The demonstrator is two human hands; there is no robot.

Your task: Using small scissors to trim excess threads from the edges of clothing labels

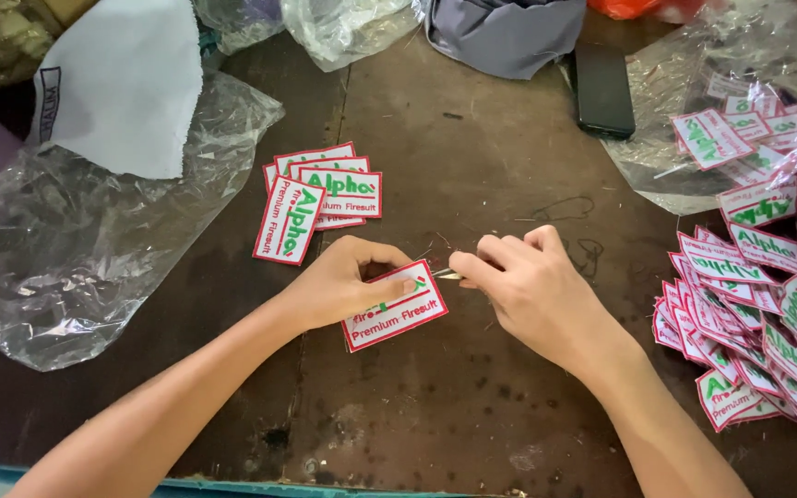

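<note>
With the left hand (339, 281) pinning the white red-bordered embroidered patch (397, 307) flat on the dark worktable (472, 166) and the right hand (532, 286) pinching a small metal tool (447, 274) at its upper edge, a slip could nick the red border stitching.

A black phone (602, 89) lies near crumpled clear plastic (66, 249) and what looks like grey cloth (505, 32).

Patch (397, 307) under my left hand (339, 281): embroidered cloth, matt, stitched red edge. Table (472, 166): dark worn wood, rough, stained. 1 clear plastic sheet (66, 249), glossy (crinkled). Phone (601, 89): smooth black.
</note>
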